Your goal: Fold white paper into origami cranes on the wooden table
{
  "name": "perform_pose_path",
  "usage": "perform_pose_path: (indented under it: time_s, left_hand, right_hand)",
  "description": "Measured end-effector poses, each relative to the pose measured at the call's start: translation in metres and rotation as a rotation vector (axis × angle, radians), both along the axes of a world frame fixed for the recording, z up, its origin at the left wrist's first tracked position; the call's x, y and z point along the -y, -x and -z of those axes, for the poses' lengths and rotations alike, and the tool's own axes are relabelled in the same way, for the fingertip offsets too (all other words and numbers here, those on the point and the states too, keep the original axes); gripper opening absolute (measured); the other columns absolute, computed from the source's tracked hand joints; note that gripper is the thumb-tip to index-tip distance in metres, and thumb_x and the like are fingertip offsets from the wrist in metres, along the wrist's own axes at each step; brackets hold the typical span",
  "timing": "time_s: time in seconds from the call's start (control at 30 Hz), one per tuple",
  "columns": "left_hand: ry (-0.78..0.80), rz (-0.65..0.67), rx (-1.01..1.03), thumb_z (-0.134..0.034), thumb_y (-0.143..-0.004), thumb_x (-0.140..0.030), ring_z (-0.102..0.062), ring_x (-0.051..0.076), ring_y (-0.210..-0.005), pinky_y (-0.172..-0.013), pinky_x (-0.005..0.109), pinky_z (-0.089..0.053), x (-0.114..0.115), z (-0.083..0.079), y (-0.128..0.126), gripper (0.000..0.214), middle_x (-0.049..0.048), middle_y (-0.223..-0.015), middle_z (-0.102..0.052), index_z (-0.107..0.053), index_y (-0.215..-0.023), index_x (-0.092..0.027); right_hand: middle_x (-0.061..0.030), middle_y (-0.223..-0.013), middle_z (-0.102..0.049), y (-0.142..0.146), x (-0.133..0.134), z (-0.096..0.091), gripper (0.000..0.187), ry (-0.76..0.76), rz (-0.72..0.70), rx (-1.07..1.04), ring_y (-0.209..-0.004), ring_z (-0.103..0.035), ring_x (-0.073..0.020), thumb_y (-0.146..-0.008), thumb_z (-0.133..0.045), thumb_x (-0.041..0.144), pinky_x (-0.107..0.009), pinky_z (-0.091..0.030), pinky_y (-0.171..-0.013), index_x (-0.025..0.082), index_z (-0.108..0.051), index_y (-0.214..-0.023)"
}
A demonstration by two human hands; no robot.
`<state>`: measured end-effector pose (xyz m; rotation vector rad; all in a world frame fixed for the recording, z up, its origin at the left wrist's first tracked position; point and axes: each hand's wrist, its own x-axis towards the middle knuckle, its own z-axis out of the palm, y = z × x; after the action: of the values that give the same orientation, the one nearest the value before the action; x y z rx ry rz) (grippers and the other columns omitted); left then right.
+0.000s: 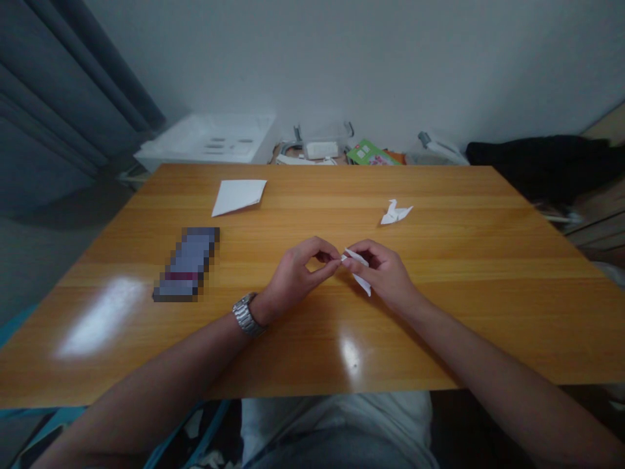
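Observation:
A small folded white paper piece (360,276) is between my two hands, above the middle of the table. My right hand (383,267) grips its body between thumb and fingers, which hide part of it. My left hand (310,264), with a metal watch on the wrist, pinches the paper's narrow left tip between thumb and forefinger. Beyond my right hand, a finished-looking white origami bird (396,213) stands on the tabletop. Farther left lies white paper (239,196), flat, with a slanted lower edge.
The wooden table (293,352) has a phone (188,264), its image pixelated, on the left. Behind the far edge are a white plastic bin (209,138), a green booklet (371,154) and assorted items. Dark cloth (541,159) lies at the back right; a grey curtain (63,91) hangs at left.

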<state>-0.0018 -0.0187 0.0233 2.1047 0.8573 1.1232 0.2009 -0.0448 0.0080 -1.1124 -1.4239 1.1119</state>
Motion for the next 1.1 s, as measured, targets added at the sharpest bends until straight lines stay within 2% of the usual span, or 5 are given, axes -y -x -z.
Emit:
perform_pose_path:
  time_s: [0.37,0.7,1.1]
  left_hand:
    - [0.228,0.075,0.160,-0.074,-0.090,-0.032,-0.069,0.013,-0.080,-0.072,0.023,-0.057,-0.0014,0.0033,-0.0039,0.018,0.0045,-0.090,-0.072,-0.064,-0.094,-0.017]
    - [0.142,0.055,0.049,-0.070,-0.094,-0.031,-0.067,0.011,-0.077,-0.068,0.021,-0.054,-0.0004,0.0035,-0.0043,0.014,0.0023,-0.086,-0.072,-0.068,-0.092,-0.017]
    - [0.210,0.063,0.064,-0.071,-0.091,-0.029,-0.065,0.011,-0.073,-0.066,0.020,-0.053,0.0007,0.0025,-0.0052,0.015,0.0018,-0.082,-0.072,-0.066,-0.085,-0.016]
  right_hand:
    - [-0.0005,-0.079,-0.063,0.0033,0.0019,-0.0075,0.031,0.070,-0.010,-0.044,-0.072,-0.054,-0.0158,-0.082,-0.078,0.052,-0.029,-0.043,-0.066,0.022,-0.068,-0.087]
    - [-0.0011,-0.081,-0.063,0.0020,0.0009,-0.0028,0.030,0.084,-0.020,-0.041,-0.073,-0.053,-0.0162,-0.085,-0.075,0.052,-0.029,-0.041,-0.066,0.023,-0.070,-0.088]
    - [-0.0010,-0.085,-0.063,0.0036,0.0011,-0.0003,0.026,0.062,-0.049,-0.078,-0.079,-0.054,-0.0166,-0.088,-0.073,0.049,-0.029,-0.043,-0.073,0.023,-0.068,-0.089]
